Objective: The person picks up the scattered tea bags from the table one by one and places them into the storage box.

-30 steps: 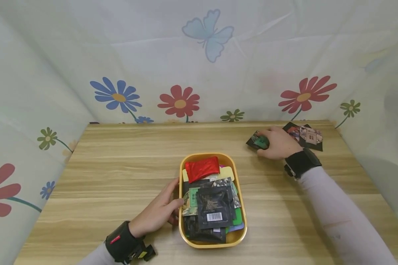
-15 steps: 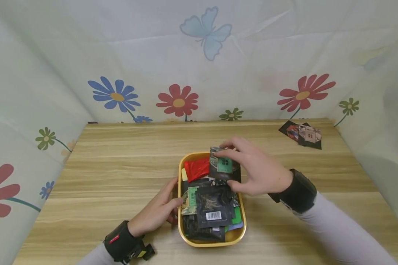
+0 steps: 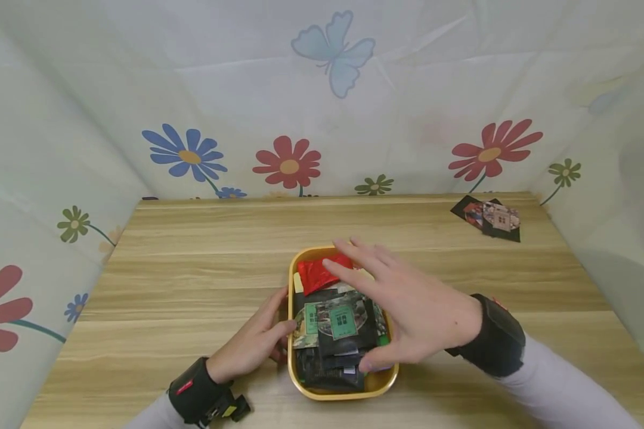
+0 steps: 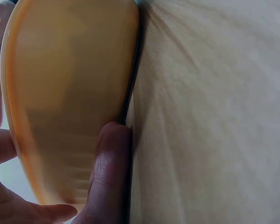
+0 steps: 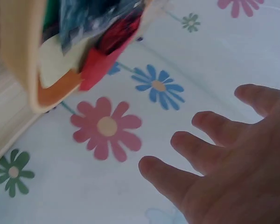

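Note:
A yellow plastic bin (image 3: 327, 395) holds a heap of flat packets. On top lies a black packet with a green label (image 3: 344, 323), face up. Behind it is a shiny red packet (image 3: 312, 276). My left hand (image 3: 249, 348) holds the bin's left side, its thumb at the rim and its fingers against the outer wall (image 4: 70, 60). Above the bin's right part, my right hand (image 3: 415, 310) is spread wide, holding nothing. In the right wrist view its fingers (image 5: 191, 154) are apart, and they cover some of the packets in the head view.
Two black packets with pictures (image 3: 488, 217) overlap at the table's far right corner. The wood-grain table (image 3: 204, 262) meets white cloth walls (image 3: 220, 77) printed with flowers and a butterfly, at its back and both sides.
My right hand brought the green-labelled black packet from the far right to the bin and let it go on the heap, over the barcoded packet. The left hand stayed in place.

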Motion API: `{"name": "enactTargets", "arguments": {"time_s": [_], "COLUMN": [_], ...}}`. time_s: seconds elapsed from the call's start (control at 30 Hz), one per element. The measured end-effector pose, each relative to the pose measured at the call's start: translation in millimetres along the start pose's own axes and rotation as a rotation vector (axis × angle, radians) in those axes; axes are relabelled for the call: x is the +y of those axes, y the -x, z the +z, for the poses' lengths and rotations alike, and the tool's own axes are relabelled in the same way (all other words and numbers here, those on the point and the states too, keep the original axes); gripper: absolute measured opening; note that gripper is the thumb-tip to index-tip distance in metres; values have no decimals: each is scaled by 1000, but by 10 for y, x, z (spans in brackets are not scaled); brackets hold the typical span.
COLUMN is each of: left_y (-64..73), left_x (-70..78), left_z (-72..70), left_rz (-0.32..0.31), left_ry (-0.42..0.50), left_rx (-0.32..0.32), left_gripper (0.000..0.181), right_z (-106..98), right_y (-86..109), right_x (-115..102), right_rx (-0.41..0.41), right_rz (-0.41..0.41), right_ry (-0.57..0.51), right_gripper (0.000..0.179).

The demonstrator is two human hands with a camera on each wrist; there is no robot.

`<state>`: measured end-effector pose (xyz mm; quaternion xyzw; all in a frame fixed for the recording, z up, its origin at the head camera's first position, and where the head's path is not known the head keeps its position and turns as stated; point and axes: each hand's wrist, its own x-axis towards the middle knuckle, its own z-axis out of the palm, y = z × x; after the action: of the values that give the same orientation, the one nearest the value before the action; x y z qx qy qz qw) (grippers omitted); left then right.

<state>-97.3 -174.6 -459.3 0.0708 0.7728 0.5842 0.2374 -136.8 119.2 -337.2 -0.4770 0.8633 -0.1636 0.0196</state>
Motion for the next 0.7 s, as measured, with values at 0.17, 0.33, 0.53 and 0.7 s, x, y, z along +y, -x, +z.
{"name": "enactTargets", "arguments": {"time_s": [0.17,0.33,0.53,0.7], "left_y": [4,-3,-4,-4], "left_x": [8,17,6,-8], "left_z": [7,9,11,10], "left_rz": [-5,-8,-12,-14], "left_ry": [-19,-18,-22,-26], "left_rx": [7,9,15,16], "left_gripper": [69,69,71,71], "right_z": [13,23,-43,-75], "right_y": [88,230,503,739], "right_x": [295,929,1743,2231], "right_rx": [18,113,106,127], "right_rz": [85,196,492,643], "right_ry": [-21,28,134,97], "right_gripper": [122,117,114,115]}}
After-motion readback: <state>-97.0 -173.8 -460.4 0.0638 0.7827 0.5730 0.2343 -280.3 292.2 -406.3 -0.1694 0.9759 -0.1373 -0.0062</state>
